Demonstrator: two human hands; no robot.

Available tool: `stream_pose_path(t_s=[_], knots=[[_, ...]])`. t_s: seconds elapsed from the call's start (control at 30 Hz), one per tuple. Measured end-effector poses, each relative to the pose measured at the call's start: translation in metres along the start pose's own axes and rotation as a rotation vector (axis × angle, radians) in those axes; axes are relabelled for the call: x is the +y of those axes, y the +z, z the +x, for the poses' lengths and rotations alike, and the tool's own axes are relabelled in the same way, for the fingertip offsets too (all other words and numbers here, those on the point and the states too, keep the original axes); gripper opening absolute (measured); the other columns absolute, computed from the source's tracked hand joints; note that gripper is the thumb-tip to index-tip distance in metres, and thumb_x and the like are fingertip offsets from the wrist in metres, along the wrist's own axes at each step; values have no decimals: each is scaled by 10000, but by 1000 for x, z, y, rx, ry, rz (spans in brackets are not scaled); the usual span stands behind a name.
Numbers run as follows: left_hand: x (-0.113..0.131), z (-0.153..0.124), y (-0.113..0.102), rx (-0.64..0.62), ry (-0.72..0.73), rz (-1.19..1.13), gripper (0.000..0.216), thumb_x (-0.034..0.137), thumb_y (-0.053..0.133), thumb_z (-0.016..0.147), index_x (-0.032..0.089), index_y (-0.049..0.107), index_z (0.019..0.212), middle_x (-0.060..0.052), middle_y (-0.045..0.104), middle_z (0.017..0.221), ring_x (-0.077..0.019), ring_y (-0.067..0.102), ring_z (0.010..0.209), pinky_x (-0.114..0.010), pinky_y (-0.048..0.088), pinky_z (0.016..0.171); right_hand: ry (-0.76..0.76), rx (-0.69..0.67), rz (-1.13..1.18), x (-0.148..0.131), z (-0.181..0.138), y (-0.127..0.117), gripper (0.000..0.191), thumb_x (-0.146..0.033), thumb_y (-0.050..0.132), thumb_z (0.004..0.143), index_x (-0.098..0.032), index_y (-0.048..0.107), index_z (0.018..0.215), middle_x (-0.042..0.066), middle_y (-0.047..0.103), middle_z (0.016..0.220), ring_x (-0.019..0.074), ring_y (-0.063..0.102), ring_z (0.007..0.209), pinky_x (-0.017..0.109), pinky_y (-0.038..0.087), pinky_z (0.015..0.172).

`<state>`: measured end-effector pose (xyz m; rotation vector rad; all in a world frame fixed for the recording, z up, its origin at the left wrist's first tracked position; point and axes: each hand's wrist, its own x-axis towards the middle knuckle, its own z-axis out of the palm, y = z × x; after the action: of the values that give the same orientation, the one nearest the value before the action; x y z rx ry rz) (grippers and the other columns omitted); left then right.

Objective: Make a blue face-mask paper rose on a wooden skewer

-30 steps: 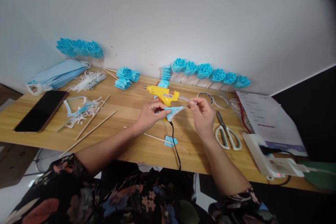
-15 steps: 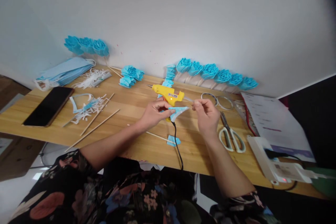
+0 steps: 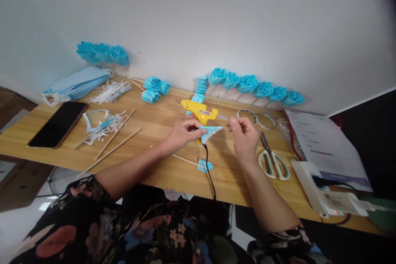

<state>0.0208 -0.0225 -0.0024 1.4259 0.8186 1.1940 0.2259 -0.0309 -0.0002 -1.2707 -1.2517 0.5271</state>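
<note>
My left hand (image 3: 185, 133) pinches a small light-blue cloth piece (image 3: 210, 133) between thumb and fingers; one pointed corner reaches toward the right. Close to that corner, my right hand (image 3: 245, 134) has thumb and forefinger pressed together, and what lies between them is too small to make out. Just behind both hands lies a yellow glue gun (image 3: 199, 110), its nozzle to the left and a clear glue stick (image 3: 222, 118) out of its back. The cloth and my left hand partly cover its handle. A thin wooden stick (image 3: 187, 159) rests below, ending on a blue patch (image 3: 205, 165).
Blue cloth flowers (image 3: 247, 83) on sticks lean along the wall. Scissors (image 3: 272, 159), tape rolls (image 3: 265, 121) and a power strip (image 3: 318, 192) lie on the right. Leftward are a phone (image 3: 58, 124), face masks (image 3: 77, 82) and white scraps (image 3: 108, 130). A black cord (image 3: 210, 177) crosses the front edge.
The cloth piece's lower edge and free corner have shifted slightly. Both hands keep nearly the same place and grip.
</note>
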Motion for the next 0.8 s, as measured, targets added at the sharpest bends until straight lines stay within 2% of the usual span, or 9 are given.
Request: stream_pose_path(t_s=[0.2, 0.3, 0.43, 0.53, 0.67, 0.8], knots=[[-1, 0, 0, -19, -5, -45, 222, 369, 814, 750, 185, 718, 668, -17, 579, 759, -125, 532, 723, -294, 441, 690, -4, 18, 42, 1, 0, 1, 379, -518, 720, 827, -217, 580, 644, -36, 566, 570, 126, 490, 559, 279, 418, 600], [0, 1, -1, -14, -29, -73, 265, 400, 832, 739, 176, 706, 674, -7, 568, 744, -119, 522, 708, -283, 438, 678, 14, -11, 105, 4, 1, 2, 376, -565, 729, 824, -218, 635, 712, -33, 596, 599, 137, 536, 588, 289, 455, 631], [-1, 2, -2, -16, -67, -156, 339, 451, 870, 707, 164, 690, 699, 1, 585, 744, -108, 525, 685, -261, 428, 644, 71, -200, 278, 6, 1, 6, 458, -656, 757, 767, -244, 724, 962, 17, 744, 852, 195, 685, 829, 360, 543, 821], [-2, 1, -1, -42, -81, -182, 344, 453, 875, 703, 164, 690, 710, -1, 606, 757, -107, 541, 694, -255, 435, 648, 196, -332, 345, 7, -1, 12, 536, -690, 792, 701, -257, 750, 1015, 46, 785, 1019, 247, 711, 1016, 412, 539, 956], [0, -2, 2, -157, -92, -176, 315, 422, 864, 729, 166, 680, 710, -16, 632, 806, -122, 577, 757, -275, 471, 717, 364, -475, 411, 8, -5, 16, 539, -702, 768, 714, -249, 780, 1007, 37, 797, 1010, 273, 722, 1009, 433, 546, 960], [2, -5, 4, -232, -107, -158, 301, 394, 859, 742, 166, 665, 710, -8, 607, 793, -117, 563, 739, -283, 469, 721, 387, -599, 472, 7, -8, 13, 544, -680, 801, 689, -230, 792, 994, 32, 791, 1022, 265, 717, 1004, 417, 545, 961]])
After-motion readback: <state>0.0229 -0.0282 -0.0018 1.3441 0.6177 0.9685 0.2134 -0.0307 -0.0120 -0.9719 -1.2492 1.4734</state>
